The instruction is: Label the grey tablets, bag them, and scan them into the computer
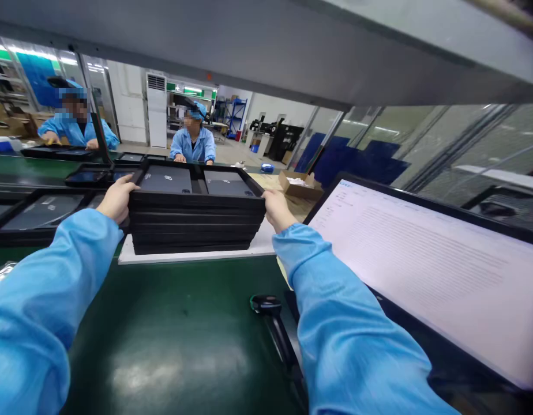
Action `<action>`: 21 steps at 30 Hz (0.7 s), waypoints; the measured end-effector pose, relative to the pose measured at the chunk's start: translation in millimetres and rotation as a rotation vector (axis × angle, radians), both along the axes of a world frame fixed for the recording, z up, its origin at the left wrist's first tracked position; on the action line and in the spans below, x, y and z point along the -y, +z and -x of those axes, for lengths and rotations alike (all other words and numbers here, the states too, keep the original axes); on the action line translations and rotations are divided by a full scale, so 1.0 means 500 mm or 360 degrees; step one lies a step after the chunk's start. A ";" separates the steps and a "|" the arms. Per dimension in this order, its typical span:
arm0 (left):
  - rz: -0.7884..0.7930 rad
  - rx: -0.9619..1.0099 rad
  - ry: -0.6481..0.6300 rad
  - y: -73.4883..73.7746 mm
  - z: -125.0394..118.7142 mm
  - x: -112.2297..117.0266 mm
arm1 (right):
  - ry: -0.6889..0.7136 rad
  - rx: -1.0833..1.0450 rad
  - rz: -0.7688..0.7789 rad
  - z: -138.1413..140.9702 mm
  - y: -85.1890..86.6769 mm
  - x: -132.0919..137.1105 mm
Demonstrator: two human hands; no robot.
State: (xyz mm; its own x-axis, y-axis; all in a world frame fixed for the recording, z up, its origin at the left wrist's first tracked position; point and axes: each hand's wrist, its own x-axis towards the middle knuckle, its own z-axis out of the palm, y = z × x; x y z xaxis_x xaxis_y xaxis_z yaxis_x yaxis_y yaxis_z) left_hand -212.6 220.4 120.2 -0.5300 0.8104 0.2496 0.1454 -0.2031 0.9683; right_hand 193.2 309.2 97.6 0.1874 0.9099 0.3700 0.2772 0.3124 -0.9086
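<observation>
1. The left hand (116,199) is clamped on the left end of a stack of black trays (197,222), fingers curled over the top rim. The right hand (277,208) grips the right end the same way. The two hands are well apart, with the whole stack between them.
2. The stack sits at twelve o'clock from the person, on a white board (197,253) that lies on the green bench top (175,334). Whether the stack is resting on the board or just lifted off it, I cannot tell.
3. Its long axis runs from nine to three o'clock, flat and level. The top tray faces up and shows two dark flat devices (166,180) side by side in their pockets.
4. To my eye the risk is in the layers: the grip is mostly on the upper rims, so the lower trays could slide or drop away if the stack tilts, and the devices could shift in their pockets.
5. A black handheld scanner (270,320) lies at five o'clock, near the right sleeve, which could knock it.
6. A lit monitor (426,271) leans at three o'clock.
7. More filled trays (41,213) lie at ten o'clock, and two co-workers in blue sit across the line.
</observation>
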 end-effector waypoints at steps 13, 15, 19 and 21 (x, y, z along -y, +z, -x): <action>0.0126 -0.2206 -0.0295 -0.344 -0.098 0.147 | 0.1204 0.1971 -0.0348 0.017 -0.220 0.179; 0.0090 -0.2183 -0.0356 -0.348 -0.074 0.119 | 0.1151 0.2019 -0.0190 0.013 -0.233 0.142; -0.0030 -0.2079 -0.0453 -0.321 -0.053 0.037 | 0.1023 0.1879 -0.0065 0.021 -0.238 0.048; -0.0014 -0.1990 -0.0528 -0.288 -0.058 -0.040 | 0.0880 0.1619 -0.0077 0.053 -0.225 -0.022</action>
